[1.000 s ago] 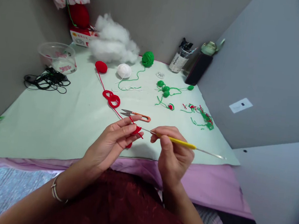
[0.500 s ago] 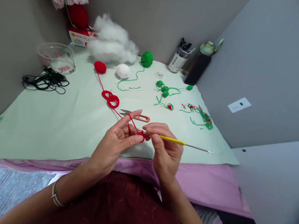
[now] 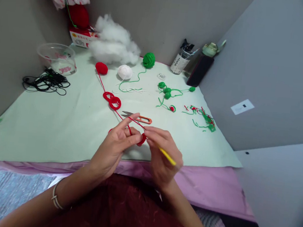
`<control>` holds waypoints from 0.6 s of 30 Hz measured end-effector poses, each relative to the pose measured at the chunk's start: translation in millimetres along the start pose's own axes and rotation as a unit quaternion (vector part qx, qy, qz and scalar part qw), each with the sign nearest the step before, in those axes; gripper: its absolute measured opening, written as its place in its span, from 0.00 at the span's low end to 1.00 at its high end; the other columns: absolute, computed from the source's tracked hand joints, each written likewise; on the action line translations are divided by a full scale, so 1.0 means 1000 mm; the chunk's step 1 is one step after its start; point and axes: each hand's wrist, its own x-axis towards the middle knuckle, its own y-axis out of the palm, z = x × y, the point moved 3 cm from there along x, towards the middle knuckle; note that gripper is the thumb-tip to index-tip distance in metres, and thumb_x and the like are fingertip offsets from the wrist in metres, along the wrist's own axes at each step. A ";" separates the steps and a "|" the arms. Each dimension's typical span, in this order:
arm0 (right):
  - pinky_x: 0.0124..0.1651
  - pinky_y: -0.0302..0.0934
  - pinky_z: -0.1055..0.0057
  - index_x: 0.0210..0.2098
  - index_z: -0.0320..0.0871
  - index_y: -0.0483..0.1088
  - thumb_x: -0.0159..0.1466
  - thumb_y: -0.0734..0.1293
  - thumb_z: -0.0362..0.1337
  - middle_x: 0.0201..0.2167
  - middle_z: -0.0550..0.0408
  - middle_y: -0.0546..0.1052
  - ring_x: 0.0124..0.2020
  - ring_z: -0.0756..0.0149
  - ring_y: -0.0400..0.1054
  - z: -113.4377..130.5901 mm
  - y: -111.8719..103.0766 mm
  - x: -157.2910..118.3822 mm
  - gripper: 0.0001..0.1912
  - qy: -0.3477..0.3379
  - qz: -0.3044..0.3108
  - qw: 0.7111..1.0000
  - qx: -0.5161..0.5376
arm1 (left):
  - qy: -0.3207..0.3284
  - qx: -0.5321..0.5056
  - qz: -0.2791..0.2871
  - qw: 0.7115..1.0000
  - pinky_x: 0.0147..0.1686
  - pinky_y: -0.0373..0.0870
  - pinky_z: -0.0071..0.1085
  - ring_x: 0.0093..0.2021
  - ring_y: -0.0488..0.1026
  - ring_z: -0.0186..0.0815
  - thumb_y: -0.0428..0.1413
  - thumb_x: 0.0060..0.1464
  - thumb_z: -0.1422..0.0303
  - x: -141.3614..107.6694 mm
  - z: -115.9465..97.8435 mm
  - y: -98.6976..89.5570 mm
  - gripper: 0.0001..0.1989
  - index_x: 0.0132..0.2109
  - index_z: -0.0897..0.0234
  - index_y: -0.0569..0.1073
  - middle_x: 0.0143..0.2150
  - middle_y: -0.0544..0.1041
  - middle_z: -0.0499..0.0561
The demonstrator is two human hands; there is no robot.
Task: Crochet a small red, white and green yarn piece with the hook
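My left hand (image 3: 120, 139) pinches a small red crochet piece (image 3: 142, 140) between thumb and fingers, with red yarn (image 3: 136, 122) running over its raised index finger. Closed around a yellow-handled crochet hook (image 3: 168, 156), my right hand (image 3: 165, 153) is right beside the piece. The hook's working tip is hidden by the fingers, and its outer end is blurred. The yarn leads back past two red rings (image 3: 114, 102) to a red yarn ball (image 3: 101, 68). Just beyond my hands lie orange-handled thread snips (image 3: 144, 119).
White stuffing (image 3: 115, 43), a white yarn ball (image 3: 124, 72) and a green yarn ball (image 3: 148, 60) stand at the back. Green crocheted pieces (image 3: 167, 90) and yarn scraps (image 3: 207, 119) lie right. A dark bottle (image 3: 201, 68) stands back right; black cord (image 3: 46, 81) lies left.
My right hand has turned, swinging the hook's outer end down toward the table's front edge. My left index finger has dipped slightly left, and the yarn now stretches from it to my right fingers.
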 end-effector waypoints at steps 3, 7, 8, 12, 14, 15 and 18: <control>0.41 0.76 0.64 0.45 0.49 0.80 0.73 0.66 0.35 0.41 0.52 0.86 0.39 0.63 0.81 -0.009 -0.001 0.003 0.09 0.132 0.014 0.979 0.156 | -0.041 -0.030 0.027 0.998 0.51 0.70 0.29 0.41 0.79 0.32 0.68 0.58 0.71 -0.001 -0.004 0.003 0.30 0.66 0.61 0.73 0.41 0.84 0.49; 0.38 0.75 0.66 0.45 0.48 0.78 0.76 0.63 0.39 0.38 0.53 0.86 0.32 0.66 0.78 -0.010 -0.007 0.007 0.10 0.188 0.036 0.959 0.211 | -0.034 -0.005 0.023 0.999 0.56 0.69 0.35 0.47 0.80 0.38 0.67 0.58 0.69 -0.002 -0.009 0.002 0.28 0.65 0.60 0.75 0.45 0.84 0.52; 0.39 0.75 0.66 0.46 0.48 0.78 0.76 0.63 0.37 0.39 0.54 0.85 0.32 0.67 0.78 -0.008 -0.009 0.007 0.10 0.175 0.037 0.966 0.186 | -0.023 0.010 0.011 1.000 0.54 0.70 0.34 0.45 0.79 0.37 0.67 0.58 0.69 -0.002 -0.009 0.001 0.27 0.64 0.59 0.76 0.43 0.83 0.50; 0.45 0.77 0.63 0.54 0.49 0.76 0.74 0.64 0.30 0.44 0.51 0.84 0.42 0.63 0.80 0.007 -0.009 0.003 0.14 -0.004 0.078 0.997 0.008 | 0.054 0.070 -0.027 0.996 0.45 0.69 0.26 0.37 0.74 0.31 0.69 0.57 0.70 -0.003 -0.010 -0.003 0.27 0.62 0.58 0.78 0.34 0.78 0.45; 0.47 0.77 0.62 0.58 0.48 0.75 0.71 0.67 0.29 0.47 0.48 0.84 0.47 0.60 0.80 0.012 -0.006 -0.003 0.17 -0.101 0.097 0.986 -0.090 | 0.060 0.060 -0.023 0.996 0.43 0.70 0.25 0.36 0.73 0.30 0.70 0.56 0.69 -0.003 -0.008 -0.002 0.29 0.63 0.58 0.77 0.34 0.78 0.44; 0.47 0.77 0.61 0.59 0.48 0.75 0.71 0.68 0.28 0.48 0.47 0.83 0.49 0.59 0.79 0.013 -0.005 -0.005 0.19 -0.128 0.096 0.979 -0.128 | 0.044 0.042 -0.016 0.998 0.42 0.71 0.25 0.36 0.74 0.30 0.71 0.55 0.69 -0.003 -0.007 -0.001 0.30 0.64 0.58 0.76 0.35 0.79 0.45; 0.47 0.78 0.61 0.59 0.51 0.76 0.70 0.68 0.28 0.49 0.48 0.81 0.50 0.59 0.78 0.011 -0.005 -0.008 0.20 -0.124 0.076 0.977 -0.154 | -0.034 -0.030 0.019 0.999 0.43 0.73 0.25 0.36 0.75 0.30 0.71 0.55 0.68 -0.002 -0.005 0.001 0.28 0.63 0.60 0.78 0.35 0.79 0.46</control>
